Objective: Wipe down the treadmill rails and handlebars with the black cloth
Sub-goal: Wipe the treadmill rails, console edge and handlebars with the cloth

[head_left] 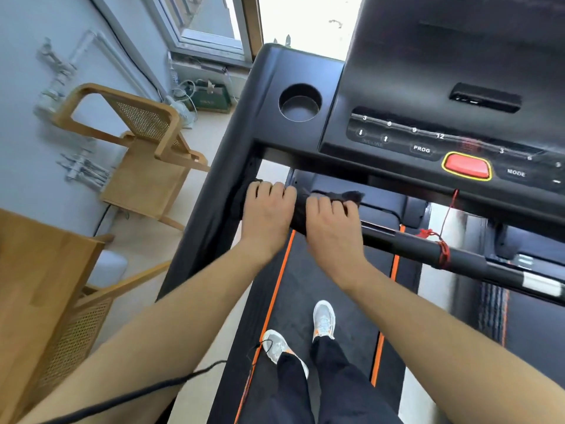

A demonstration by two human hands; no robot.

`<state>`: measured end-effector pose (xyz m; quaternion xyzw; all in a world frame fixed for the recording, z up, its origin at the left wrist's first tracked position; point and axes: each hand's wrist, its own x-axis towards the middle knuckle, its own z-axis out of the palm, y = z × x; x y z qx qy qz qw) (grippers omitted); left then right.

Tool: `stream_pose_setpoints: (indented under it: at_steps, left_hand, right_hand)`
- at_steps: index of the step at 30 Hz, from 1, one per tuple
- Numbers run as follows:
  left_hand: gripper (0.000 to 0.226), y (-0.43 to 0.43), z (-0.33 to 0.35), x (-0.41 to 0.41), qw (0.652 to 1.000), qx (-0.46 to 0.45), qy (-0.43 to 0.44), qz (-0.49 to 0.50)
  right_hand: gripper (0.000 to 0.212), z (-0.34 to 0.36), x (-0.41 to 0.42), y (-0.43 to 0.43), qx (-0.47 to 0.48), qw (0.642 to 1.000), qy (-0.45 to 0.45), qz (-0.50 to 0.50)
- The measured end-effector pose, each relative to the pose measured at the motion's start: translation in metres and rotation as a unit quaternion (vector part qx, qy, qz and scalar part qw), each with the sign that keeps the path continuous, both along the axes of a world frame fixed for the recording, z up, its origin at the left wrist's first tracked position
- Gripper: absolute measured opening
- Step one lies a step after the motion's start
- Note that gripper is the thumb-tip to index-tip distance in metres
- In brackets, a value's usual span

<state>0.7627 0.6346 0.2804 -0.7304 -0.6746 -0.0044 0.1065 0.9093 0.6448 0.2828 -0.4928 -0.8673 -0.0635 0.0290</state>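
Both hands rest side by side on the left end of the treadmill's black front handlebar (406,243). My left hand (267,212) curls over the bar where it meets the left side rail (214,209), with black fabric under the fingers. My right hand (334,224) grips the black cloth (351,196), which is bunched over the bar and sticks out past my fingertips. The cloth seems to run under both hands. The bar continues to the right, bare, with a red cord (443,249) wound around it.
The console (428,142) with a red stop button (466,166) and a cup holder (299,102) sits just above the hands. My feet stand on the belt (324,286). Wooden chairs (146,148) and a wooden table (36,270) stand to the left.
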Motion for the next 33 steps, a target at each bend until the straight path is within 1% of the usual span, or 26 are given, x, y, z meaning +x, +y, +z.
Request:
stream_pose_setpoints:
  at_steps: [2, 3, 5, 6, 7, 9, 11, 13, 16, 17, 18, 19, 20, 21, 22, 23, 24, 25, 26, 27, 28, 29, 30, 31, 32, 33]
  left_hand:
    - [0.025, -0.003, -0.002, 0.012, 0.999, -0.007, -0.039, -0.021]
    - [0.036, -0.005, 0.002, 0.015, 0.997, -0.030, -0.051, -0.039]
    - [0.059, -0.011, 0.013, 0.013, 0.995, -0.062, -0.059, -0.058]
    - [0.066, -0.011, 0.019, 0.009, 0.995, -0.070, -0.049, -0.055]
    - [0.070, -0.009, 0.025, 0.004, 0.996, -0.076, -0.028, -0.045]
    - [0.069, 0.000, 0.031, -0.001, 0.995, -0.084, 0.026, -0.045]
    - [0.051, 0.015, 0.032, 0.003, 0.988, -0.110, 0.046, -0.102]
    - [0.036, 0.032, 0.032, 0.012, 0.969, -0.214, 0.009, -0.124]
    - [0.029, 0.064, 0.037, 0.024, 0.905, -0.418, -0.038, -0.068]
    - [0.029, 0.073, 0.042, 0.028, 0.879, -0.471, -0.049, -0.060]
    - [0.028, 0.076, 0.043, 0.030, 0.865, -0.496, -0.051, -0.057]
    - [0.028, 0.075, 0.041, 0.030, 0.874, -0.481, -0.047, -0.054]
    - [0.026, 0.068, 0.036, 0.031, 0.904, -0.422, -0.037, -0.054]
    - [0.024, 0.055, 0.028, 0.032, 0.942, -0.328, -0.024, -0.062]
    - [0.023, 0.041, 0.019, 0.035, 0.969, -0.234, -0.002, -0.075]
    - [0.023, 0.028, 0.009, 0.039, 0.983, -0.164, 0.010, -0.080]
    - [0.026, 0.021, 0.002, 0.042, 0.990, -0.112, 0.011, -0.090]
    - [0.027, 0.021, -0.001, 0.044, 0.991, -0.085, 0.013, -0.100]
    - [0.025, 0.027, 0.004, 0.046, 0.987, -0.125, 0.008, -0.100]
    - [0.025, 0.036, 0.012, 0.049, 0.977, -0.193, 0.000, -0.096]
    - [0.028, 0.046, 0.021, 0.051, 0.954, -0.283, -0.016, -0.093]
    - [0.032, 0.056, 0.031, 0.055, 0.929, -0.358, -0.043, -0.086]
    - [0.036, 0.064, 0.037, 0.059, 0.906, -0.413, -0.048, -0.085]
    - [0.037, 0.069, 0.041, 0.064, 0.890, -0.445, -0.047, -0.084]
    - [0.037, 0.070, 0.039, 0.068, 0.892, -0.441, -0.047, -0.090]
    - [0.035, 0.067, 0.036, 0.072, 0.908, -0.405, -0.045, -0.097]
  right_hand:
    - [0.029, 0.007, 0.022, -0.003, -0.016, 1.000, -0.009, -0.013]
    - [0.042, 0.014, 0.034, -0.003, -0.041, 0.999, -0.020, -0.014]
    - [0.072, 0.034, 0.053, -0.001, -0.152, 0.986, -0.066, -0.035]
    - [0.082, 0.046, 0.058, 0.003, -0.211, 0.972, -0.085, -0.050]
    - [0.085, 0.056, 0.058, 0.008, -0.248, 0.963, -0.083, -0.059]
    - [0.075, 0.062, 0.046, 0.017, -0.266, 0.961, -0.040, -0.070]
    - [0.057, 0.053, 0.023, 0.025, -0.286, 0.955, -0.035, -0.072]
    - [0.036, 0.040, 0.005, 0.039, -0.337, 0.938, -0.041, -0.075]
    - [0.030, 0.032, 0.001, 0.071, -0.503, 0.862, -0.032, -0.055]
    - [0.029, 0.031, 0.003, 0.078, -0.545, 0.837, -0.024, -0.047]
    - [0.028, 0.030, 0.006, 0.081, -0.559, 0.828, -0.019, -0.045]
    - [0.027, 0.027, 0.009, 0.078, -0.531, 0.846, -0.018, -0.048]
    - [0.026, 0.023, 0.014, 0.069, -0.460, 0.886, -0.024, -0.051]
    - [0.023, 0.016, 0.019, 0.053, -0.331, 0.942, -0.032, -0.049]
    - [0.022, 0.007, 0.024, 0.035, -0.189, 0.980, -0.043, -0.037]
    - [0.025, 0.003, 0.029, 0.019, -0.105, 0.992, -0.053, -0.038]
    - [0.028, 0.000, 0.034, 0.011, -0.060, 0.996, -0.058, -0.034]
    - [0.027, 0.001, 0.037, 0.012, -0.059, 0.996, -0.068, -0.027]
    - [0.022, 0.006, 0.039, 0.024, -0.116, 0.990, -0.072, -0.017]
    - [0.019, 0.016, 0.042, 0.040, -0.221, 0.973, -0.063, -0.021]
    - [0.021, 0.025, 0.047, 0.055, -0.365, 0.929, -0.055, -0.026]
    - [0.025, 0.035, 0.051, 0.069, -0.472, 0.880, -0.052, -0.029]
    - [0.029, 0.043, 0.055, 0.081, -0.537, 0.841, -0.065, -0.031]
    - [0.030, 0.047, 0.058, 0.085, -0.563, 0.822, -0.080, -0.034]
    - [0.030, 0.045, 0.063, 0.082, -0.544, 0.834, -0.084, -0.039]
    - [0.027, 0.040, 0.069, 0.071, -0.482, 0.870, -0.088, -0.056]
